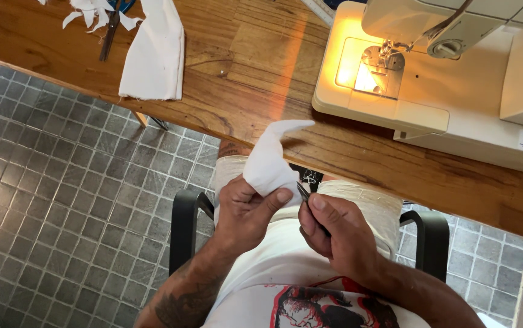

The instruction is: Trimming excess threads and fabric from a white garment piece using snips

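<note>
Left hand (246, 209) clamps a grip on white fabric (270, 161), right hand (334, 234) pinches small snips (304, 192) beside it.

Two hands (246, 212) (334, 234), two white cloth pieces (270, 161) (155, 51), one sewing machine (456, 79), one small snips (303, 192), one scissors (110, 27).

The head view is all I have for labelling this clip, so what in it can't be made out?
- Small dark tool in the right hand: only its tip shows; the fingers hide the rest.
- White fabric piece: its lower part is hidden in the left hand.
- Sewing machine: cut off by the top and right edges.
- Scissors among white scraps: partly covered, cut by the top edge.
</note>
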